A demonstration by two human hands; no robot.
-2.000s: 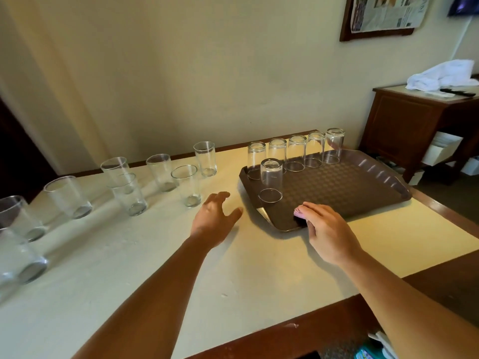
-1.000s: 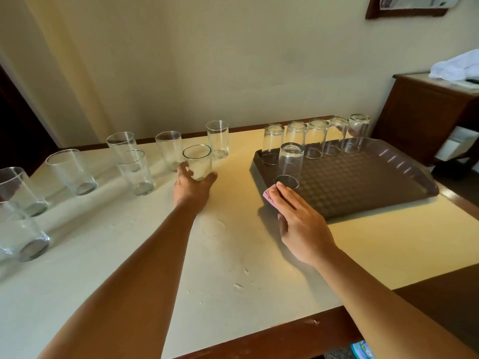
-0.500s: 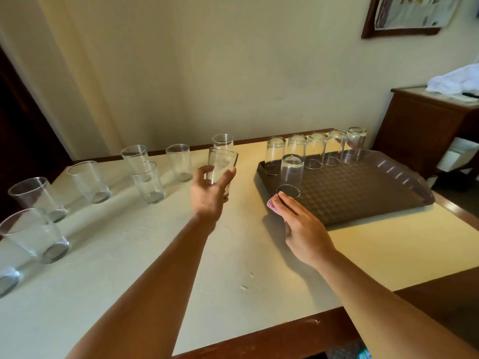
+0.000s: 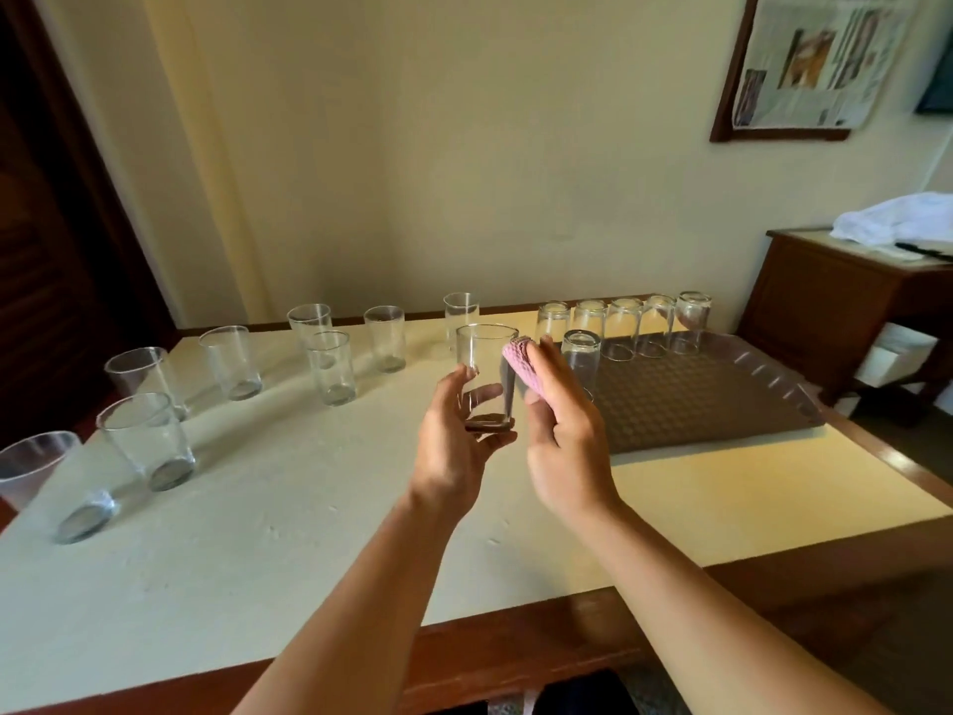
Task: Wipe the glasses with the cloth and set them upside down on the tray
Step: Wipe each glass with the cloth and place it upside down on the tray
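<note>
Left hand [image 4: 454, 446] grips upright clear glass [image 4: 485, 376] near its base, raised above tabletop [image 4: 309, 508]. Right hand [image 4: 562, 446] pinches folded pink cloth [image 4: 523, 366] beside glass rim. 6 glasses stand inverted on brown tray [image 4: 696, 399]; 8 upright glasses wait at left.

upright glasses [image 4: 330, 367] left on table [image 4: 289, 513], tray [image 4: 711, 405] right

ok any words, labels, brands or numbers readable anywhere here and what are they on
None can be read.
Framed newspaper page on the wall: print and headlines there, too small and blurred to read.
Glasses, the held glass, pink cloth and tray: no visible markings.
</note>
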